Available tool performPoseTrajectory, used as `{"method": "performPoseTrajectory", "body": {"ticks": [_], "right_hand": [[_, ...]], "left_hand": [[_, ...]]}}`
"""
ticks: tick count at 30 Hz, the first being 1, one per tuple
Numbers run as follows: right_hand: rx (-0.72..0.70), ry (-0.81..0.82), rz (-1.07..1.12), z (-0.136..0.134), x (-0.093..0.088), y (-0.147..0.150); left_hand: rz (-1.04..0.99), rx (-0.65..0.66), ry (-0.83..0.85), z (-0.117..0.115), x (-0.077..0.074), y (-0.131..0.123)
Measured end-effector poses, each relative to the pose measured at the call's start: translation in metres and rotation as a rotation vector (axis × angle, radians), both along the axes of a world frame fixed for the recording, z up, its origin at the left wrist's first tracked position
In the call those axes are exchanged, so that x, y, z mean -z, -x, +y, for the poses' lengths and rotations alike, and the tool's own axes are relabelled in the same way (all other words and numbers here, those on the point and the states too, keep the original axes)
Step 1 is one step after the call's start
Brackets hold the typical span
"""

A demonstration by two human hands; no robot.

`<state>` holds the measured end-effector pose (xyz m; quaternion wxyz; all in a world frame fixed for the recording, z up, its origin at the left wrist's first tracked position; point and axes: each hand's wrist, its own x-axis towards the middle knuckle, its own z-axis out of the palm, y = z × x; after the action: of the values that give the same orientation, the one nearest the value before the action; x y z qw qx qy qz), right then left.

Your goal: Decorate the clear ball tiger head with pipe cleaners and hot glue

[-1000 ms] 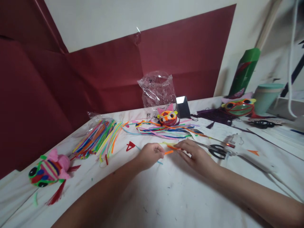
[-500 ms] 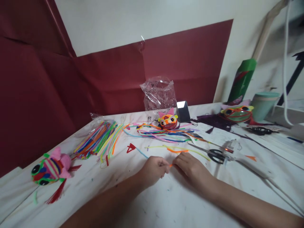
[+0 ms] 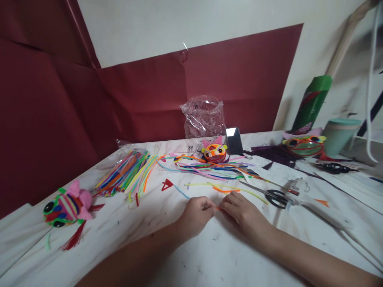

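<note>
Between my two hands a short orange pipe cleaner (image 3: 218,208) shows, pinched from both sides and mostly hidden by fingers. My left hand (image 3: 200,213) is closed on its left end, and my right hand (image 3: 239,210) is closed on its right end. Just beyond my left hand lies a light blue pipe cleaner (image 3: 182,192) beside a bent red piece (image 3: 166,184). Past my right hand rest a curved orange piece (image 3: 225,190) and a long yellow pipe cleaner (image 3: 254,194).
Scissors (image 3: 277,197) and a glue gun (image 3: 320,209) lie at the right. Bundled pipe cleaners (image 3: 122,174) stand left of centre. A colourful fish figure (image 3: 67,207) sits far left, a small orange figure (image 3: 214,152) at the back near a phone (image 3: 234,141). A green cup (image 3: 341,135) stands far right.
The view has shifted slightly, so the table things appear a little further right. Both hands keep their pinch; the fingers have come slightly closer and less orange shows between them.
</note>
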<state>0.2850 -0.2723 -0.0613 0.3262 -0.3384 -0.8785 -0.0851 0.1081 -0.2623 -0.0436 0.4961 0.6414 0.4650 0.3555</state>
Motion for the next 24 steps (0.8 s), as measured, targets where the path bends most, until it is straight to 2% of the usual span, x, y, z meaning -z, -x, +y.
{"method": "performPoseTrajectory", "body": {"ticks": [4, 7, 11, 15, 17, 19, 20, 22, 24], "right_hand": [[-0.003, 0.012, 0.020, 0.002, -0.002, -0.002], [0.037, 0.072, 0.080, 0.006, -0.002, -0.004], [0.139, 0.221, 0.194, 0.008, -0.003, -0.006], [0.204, 0.415, 0.332, 0.021, -0.017, -0.020], [0.211, 0.500, 0.464, 0.040, -0.028, -0.034], [0.246, 0.594, 0.660, 0.066, -0.039, -0.047], [0.284, 0.649, 0.790, 0.080, -0.043, -0.053], [0.336, 0.669, 0.918, 0.108, -0.049, -0.060], [0.375, 0.680, 1.019, 0.134, -0.051, -0.062]], "left_hand": [[-0.032, -0.009, -0.020, 0.000, 0.002, 0.001], [-0.073, -0.035, -0.047, 0.003, 0.009, 0.003], [-0.109, -0.059, -0.048, 0.009, 0.020, 0.006], [-0.138, -0.095, -0.020, 0.018, 0.015, 0.012], [-0.153, -0.105, -0.056, 0.033, 0.005, 0.016], [-0.125, -0.148, -0.149, 0.058, -0.007, 0.019], [-0.078, -0.191, -0.220, 0.075, -0.013, 0.020], [0.033, -0.291, -0.339, 0.110, -0.023, 0.018], [0.053, -0.328, -0.334, 0.146, -0.029, 0.011]]}}
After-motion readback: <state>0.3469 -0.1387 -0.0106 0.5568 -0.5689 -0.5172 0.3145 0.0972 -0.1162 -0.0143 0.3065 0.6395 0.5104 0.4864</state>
